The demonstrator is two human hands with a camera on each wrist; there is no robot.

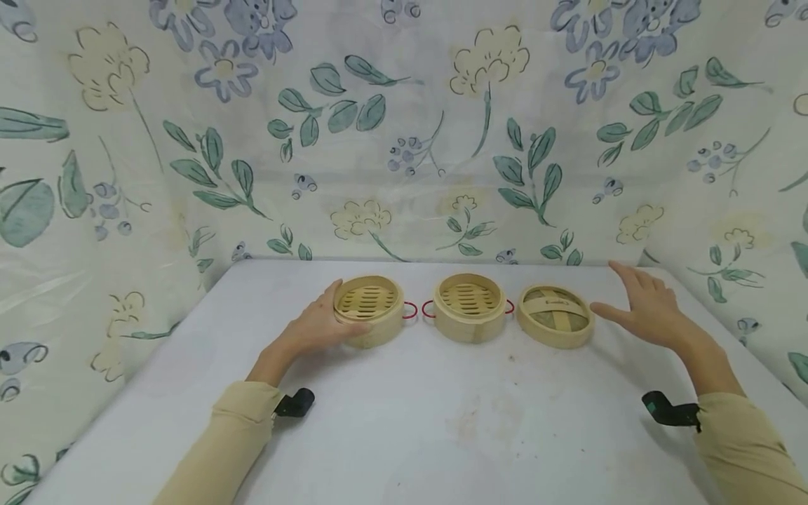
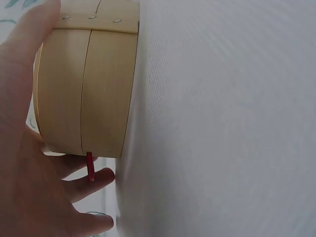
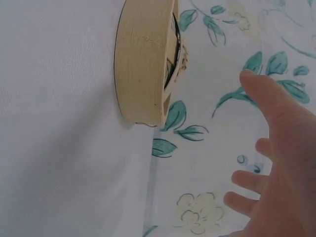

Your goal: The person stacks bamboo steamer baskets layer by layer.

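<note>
Three round bamboo pieces stand in a row on the white table. My left hand (image 1: 322,324) grips the left steamer basket (image 1: 375,333), thumb along its front and fingers round its left side. In the left wrist view, the basket wall (image 2: 84,89) shows a red handle (image 2: 90,167) beside my spread lower fingers; the index finger is partly hidden. The middle steamer basket (image 1: 470,326) has slatted holes and red handles on both sides. My right hand (image 1: 653,308) hovers just right of the bamboo lid (image 1: 555,315), fingers extended, apart from it and holding nothing.
The white table (image 1: 442,435) has faint stains toward the front. A floral curtain (image 1: 404,140) hangs behind it and along both sides. A black wrist camera (image 1: 295,402) sits at the left cuff, and another black camera (image 1: 669,410) at the right cuff.
</note>
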